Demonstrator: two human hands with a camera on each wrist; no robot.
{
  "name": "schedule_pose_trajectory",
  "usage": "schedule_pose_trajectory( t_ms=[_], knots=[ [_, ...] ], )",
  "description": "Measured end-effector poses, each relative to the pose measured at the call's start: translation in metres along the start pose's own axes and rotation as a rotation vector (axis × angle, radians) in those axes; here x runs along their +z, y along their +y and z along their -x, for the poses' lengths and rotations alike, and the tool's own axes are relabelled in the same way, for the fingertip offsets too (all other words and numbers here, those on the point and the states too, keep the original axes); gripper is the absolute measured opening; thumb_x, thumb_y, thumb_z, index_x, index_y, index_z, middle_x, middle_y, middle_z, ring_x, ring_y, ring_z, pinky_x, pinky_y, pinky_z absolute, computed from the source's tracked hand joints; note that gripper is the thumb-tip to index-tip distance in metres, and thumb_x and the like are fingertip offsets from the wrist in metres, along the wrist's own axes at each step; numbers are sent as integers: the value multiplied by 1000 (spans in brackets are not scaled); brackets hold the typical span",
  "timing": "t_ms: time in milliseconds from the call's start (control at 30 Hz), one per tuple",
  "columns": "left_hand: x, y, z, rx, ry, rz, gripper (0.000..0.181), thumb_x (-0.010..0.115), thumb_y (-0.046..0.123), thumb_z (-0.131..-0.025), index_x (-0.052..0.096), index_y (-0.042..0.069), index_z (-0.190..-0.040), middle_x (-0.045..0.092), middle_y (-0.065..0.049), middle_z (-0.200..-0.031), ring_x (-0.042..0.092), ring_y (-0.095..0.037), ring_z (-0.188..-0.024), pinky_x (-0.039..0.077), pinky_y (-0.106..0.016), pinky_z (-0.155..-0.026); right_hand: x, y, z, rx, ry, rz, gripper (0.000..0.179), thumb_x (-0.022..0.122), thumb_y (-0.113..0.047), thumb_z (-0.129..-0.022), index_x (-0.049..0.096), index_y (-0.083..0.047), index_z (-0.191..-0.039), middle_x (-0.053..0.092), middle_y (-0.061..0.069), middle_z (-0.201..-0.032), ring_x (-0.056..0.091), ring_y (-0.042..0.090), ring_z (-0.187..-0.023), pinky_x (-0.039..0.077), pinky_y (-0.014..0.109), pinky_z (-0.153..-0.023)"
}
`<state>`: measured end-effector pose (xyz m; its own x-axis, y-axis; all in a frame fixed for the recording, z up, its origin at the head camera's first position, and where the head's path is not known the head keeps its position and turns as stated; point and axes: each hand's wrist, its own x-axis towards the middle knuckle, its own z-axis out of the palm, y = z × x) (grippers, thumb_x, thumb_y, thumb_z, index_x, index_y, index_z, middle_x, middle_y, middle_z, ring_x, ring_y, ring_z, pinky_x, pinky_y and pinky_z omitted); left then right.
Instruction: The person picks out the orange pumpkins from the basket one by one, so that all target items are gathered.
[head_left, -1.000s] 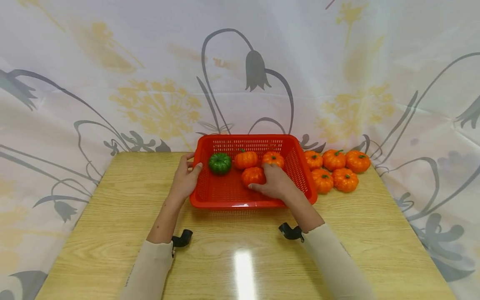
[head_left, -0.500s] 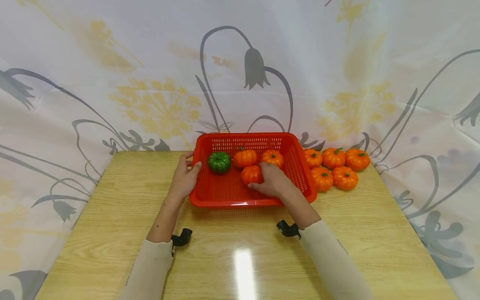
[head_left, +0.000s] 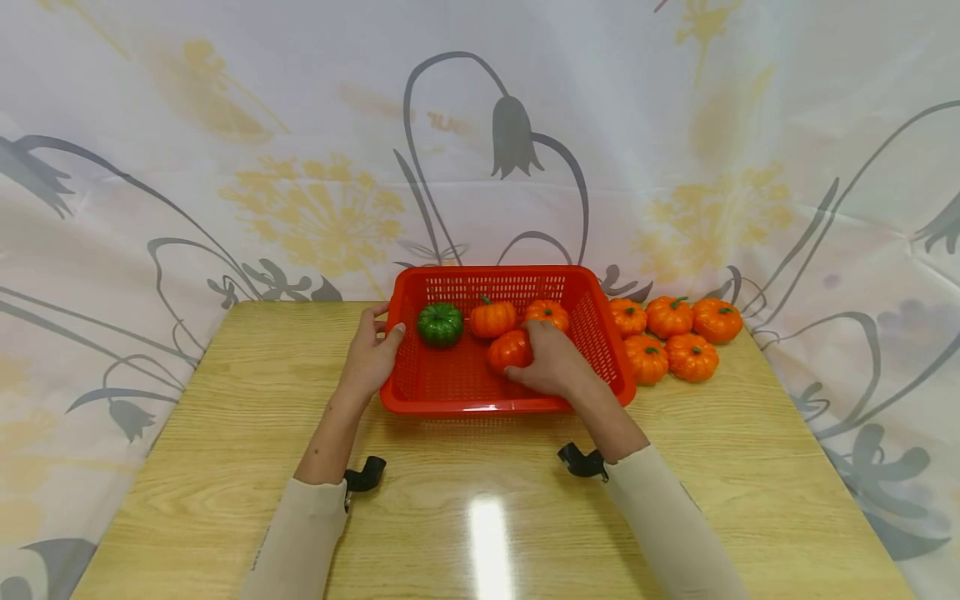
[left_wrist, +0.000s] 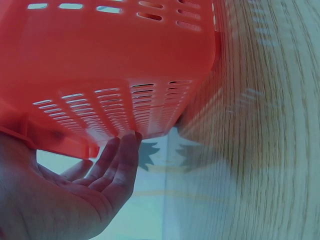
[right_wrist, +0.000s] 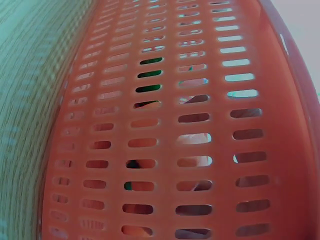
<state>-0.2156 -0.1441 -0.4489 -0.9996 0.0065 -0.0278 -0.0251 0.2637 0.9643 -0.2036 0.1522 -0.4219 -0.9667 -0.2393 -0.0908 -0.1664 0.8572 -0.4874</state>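
Observation:
A red plastic basket [head_left: 450, 406] with slotted walls stands on the table. My left hand [head_left: 370, 360] holds its left rim, thumb over the edge; the left wrist view shows the fingers [left_wrist: 122, 167] against the basket's outer wall [left_wrist: 100, 55]. Inside, my right hand [head_left: 553, 362] grips a small orange pumpkin [head_left: 508, 353] from the right, thumb at its front. Two more orange pumpkins, one at the back middle [head_left: 492, 318] and one at the back right [head_left: 547, 313], sit behind it. At the left lies a green pumpkin [head_left: 440, 325]. The basket wall [right_wrist: 167, 125] mostly hides the right hand in its wrist view.
Several orange pumpkins [head_left: 692, 358] are grouped on the table just right of the basket. The wooden table [head_left: 247, 417] reaches back to a flower-printed cloth [head_left: 315, 100]. Each wrist carries a black mount, one on the left [head_left: 366, 475] and one on the right [head_left: 579, 461].
My right hand and the gripped pumpkin have shifted very slightly to the right inside the basket. The left hand stays on the rim, and the other pumpkins keep their places.

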Motion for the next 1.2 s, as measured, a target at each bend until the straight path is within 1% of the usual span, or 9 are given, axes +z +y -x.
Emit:
schedule_pose_trajectory(
  t_ms=[267,433,600,733,933,1067,1200],
  knots=[
    [1,2,1,2,1,0,55,52,22,-112,33,8,-161,55,-25,-137,67,-42,-117,61,-54,-94,-8,3,7,-40,73,-54,80,82,-32,-87,48,3,-150,55,25,-145,57,41,-127,50,57,-110],
    [1,4,2,-3,1,6,55,51,21,-112,32,8,-162,54,-25,-139,66,-43,-120,59,-56,-96,-13,4,13,-61,111,-106,80,83,-31,-85,47,2,-149,56,23,-145,55,41,-129,49,57,-111],
    [0,4,3,-10,-1,8,55,51,20,-112,31,8,-162,53,-25,-139,65,-44,-121,58,-58,-98,-17,5,22,-71,157,-177,81,86,-30,-84,48,-1,-150,55,18,-146,55,38,-129,47,56,-113],
    [1,3,2,-13,-5,10,55,51,21,-112,31,9,-162,54,-25,-139,65,-43,-121,58,-58,-99,-19,9,29,-90,187,-239,77,87,-28,-84,50,-5,-148,56,15,-145,57,36,-125,50,53,-110],
    [0,2,2,-19,-9,5,56,51,22,-112,31,10,-163,54,-25,-139,65,-43,-121,59,-56,-97,-24,16,42,-119,227,-337,73,88,-25,-84,53,-8,-146,55,12,-143,59,35,-124,52,53,-109],
    [-1,2,1,-13,-7,12,56,51,22,-112,31,9,-163,54,-26,-139,65,-44,-121,59,-58,-97,-29,19,49,-158,261,-382,73,88,-23,-84,54,-10,-148,54,10,-141,56,32,-123,51,53,-109],
    [-1,1,1,-15,-9,14,57,51,23,-112,30,9,-163,53,-25,-140,65,-44,-121,59,-57,-97,-33,23,55,-190,284,-422,71,88,-20,-85,56,-14,-148,50,10,-137,51,29,-119,50,56,-110]
  ],
)
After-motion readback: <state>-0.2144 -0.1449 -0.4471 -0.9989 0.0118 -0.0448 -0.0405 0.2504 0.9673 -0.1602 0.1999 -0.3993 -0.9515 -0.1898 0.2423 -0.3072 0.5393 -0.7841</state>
